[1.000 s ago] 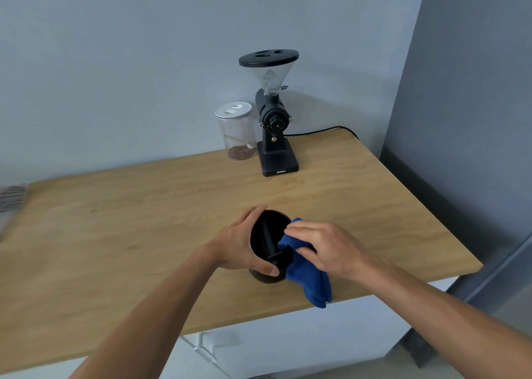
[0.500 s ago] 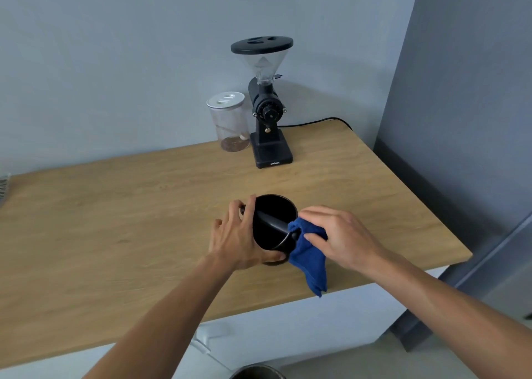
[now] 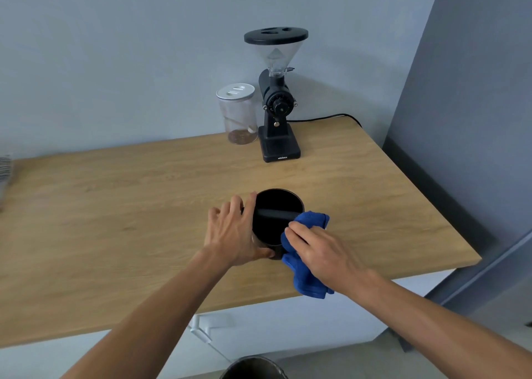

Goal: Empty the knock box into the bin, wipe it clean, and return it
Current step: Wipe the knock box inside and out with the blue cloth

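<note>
My left hand point(image 3: 234, 231) wraps the left side of the black knock box point(image 3: 273, 220), thumb low against its near wall and fingers curled round the far side of the rim, so the grip is closed on the box; the box stands on the wooden table point(image 3: 115, 220), just below the middle of the frame, near the table's front edge, its dark mouth open toward me with the knock bar point(image 3: 273, 214) running across it from left to right; my right hand point(image 3: 319, 252) presses a blue cloth point(image 3: 309, 280) against the box's right rim and outer wall, fingers flat over the fabric and holding it there; one bunch of the cloth pokes up past my fingertips at the right end of the bar, and the rest hangs down below my palm over the table's front edge; toward the upper middle of the frame, at the back of the table, stands a black coffee grinder point(image 3: 277, 113) with a clear funnel hopper under a black lid, its cable point(image 3: 331, 117) trailing off to the right; just left of it, nearly touching, is a clear jar point(image 3: 238, 113) with a white lid and a little brown matter at its bottom; at the bottom centre of the frame, below the table, the rim of a round metal bin point(image 3: 254, 368) shows; a striped object point(image 3: 5, 171) sits at the far left edge, too blurred to tell what it is.
</note>
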